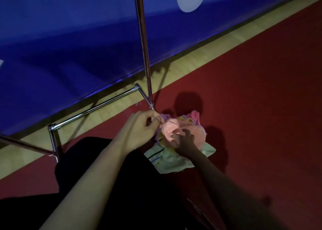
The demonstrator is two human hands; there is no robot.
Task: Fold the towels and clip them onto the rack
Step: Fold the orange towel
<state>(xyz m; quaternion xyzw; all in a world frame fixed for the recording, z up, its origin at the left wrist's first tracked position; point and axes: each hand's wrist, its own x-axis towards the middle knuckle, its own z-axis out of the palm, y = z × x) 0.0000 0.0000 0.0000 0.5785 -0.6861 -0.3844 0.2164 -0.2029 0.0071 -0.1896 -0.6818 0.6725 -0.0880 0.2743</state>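
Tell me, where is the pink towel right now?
The pink towel sits atop the towel pile on the red floor, right of centre, between both hands, beside the rack's foot.

The red floor (252, 90) carries a heap of towels (176, 153) and the metal rack (97, 106) base, dimly lit.

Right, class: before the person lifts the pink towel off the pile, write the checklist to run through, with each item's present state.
1. Left hand holds the pink towel at its edge: ok.
2. Right hand grips the same towel: ok, fingers curled on it.
3. Only one towel taken from the pile: cannot tell.
4. Rack stands within reach: ok.
5. Clips to hand: cannot tell, none seen.
6. Towel folded: not ok, bunched.
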